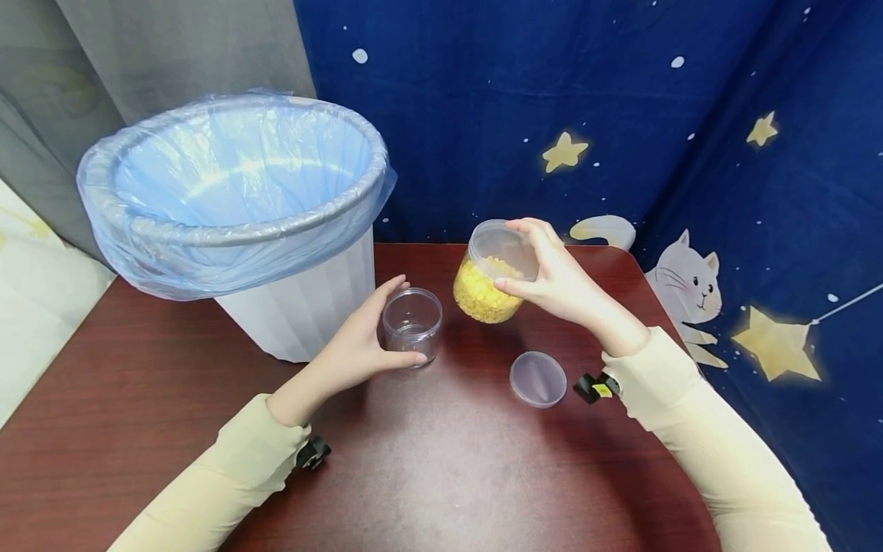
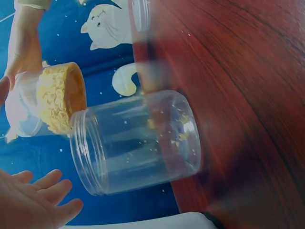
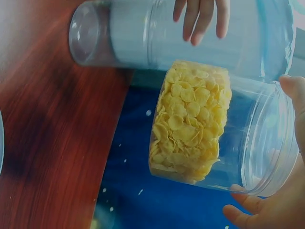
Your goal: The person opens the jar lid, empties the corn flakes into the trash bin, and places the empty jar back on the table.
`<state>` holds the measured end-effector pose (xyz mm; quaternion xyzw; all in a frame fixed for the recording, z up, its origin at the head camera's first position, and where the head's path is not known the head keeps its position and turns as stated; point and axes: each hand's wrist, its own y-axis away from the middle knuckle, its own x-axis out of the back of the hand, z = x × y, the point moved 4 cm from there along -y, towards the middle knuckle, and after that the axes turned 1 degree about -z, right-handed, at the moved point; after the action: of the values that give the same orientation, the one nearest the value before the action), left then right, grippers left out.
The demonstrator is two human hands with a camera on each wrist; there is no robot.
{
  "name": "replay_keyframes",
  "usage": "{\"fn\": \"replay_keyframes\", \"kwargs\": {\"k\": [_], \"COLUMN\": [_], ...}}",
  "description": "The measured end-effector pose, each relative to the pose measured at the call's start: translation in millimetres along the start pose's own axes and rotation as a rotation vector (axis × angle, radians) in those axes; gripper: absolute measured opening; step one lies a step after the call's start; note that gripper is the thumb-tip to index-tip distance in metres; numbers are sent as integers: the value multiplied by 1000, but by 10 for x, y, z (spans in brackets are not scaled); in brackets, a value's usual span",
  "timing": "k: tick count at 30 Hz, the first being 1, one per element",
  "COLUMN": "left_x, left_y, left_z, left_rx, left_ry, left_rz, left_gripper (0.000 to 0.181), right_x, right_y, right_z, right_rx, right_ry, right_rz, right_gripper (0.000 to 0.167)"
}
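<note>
My right hand (image 1: 562,280) grips a clear jar partly filled with yellow flakes (image 3: 190,121) by its rim, thumb on one side and fingers on the other. This jar is tilted slightly and held above the table. To its left, an empty-looking clear jar (image 1: 412,326) stands upright, with a few yellow crumbs inside in the left wrist view. My left hand (image 1: 352,341) is spread around that jar's left side; in the left wrist view its fingers (image 2: 55,191) are extended beside the rim, apart from it. A clear round lid (image 1: 538,379) lies on the table near my right wrist.
A large white bin (image 1: 310,307) lined with a blue plastic bag (image 1: 241,261) stands at the back left of the dark red table (image 1: 441,475), close to my left hand. Behind the table hang a blue curtain (image 1: 483,92) with stars and a cat, and a grey curtain (image 1: 200,46).
</note>
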<state>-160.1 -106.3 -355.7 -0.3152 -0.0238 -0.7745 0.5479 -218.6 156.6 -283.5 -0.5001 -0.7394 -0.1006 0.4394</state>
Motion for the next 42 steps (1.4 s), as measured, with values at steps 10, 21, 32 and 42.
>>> {"fn": "replay_keyframes", "kwargs": {"k": [10,21,32,42], "left_x": [-44,-122,-219,-313], "left_y": [23,53,85,123], "left_z": [122,286,350,356], "left_rx": [13,-37,-51,-76], "left_ry": [11,22,56,141], "left_rz": [2,-11,-41,-91], "left_gripper": [109,112,114,113], "right_x": [-62,-171,-292,-365], "right_y": [147,296,423,495], "right_z": [-246,-498,-678,-775], "right_rx": [142,211,308,339], "right_ry": [-6,-27,-37,-32], "right_rz": [1,-78,-125,-149], "right_gripper": [76,82,85,86]}}
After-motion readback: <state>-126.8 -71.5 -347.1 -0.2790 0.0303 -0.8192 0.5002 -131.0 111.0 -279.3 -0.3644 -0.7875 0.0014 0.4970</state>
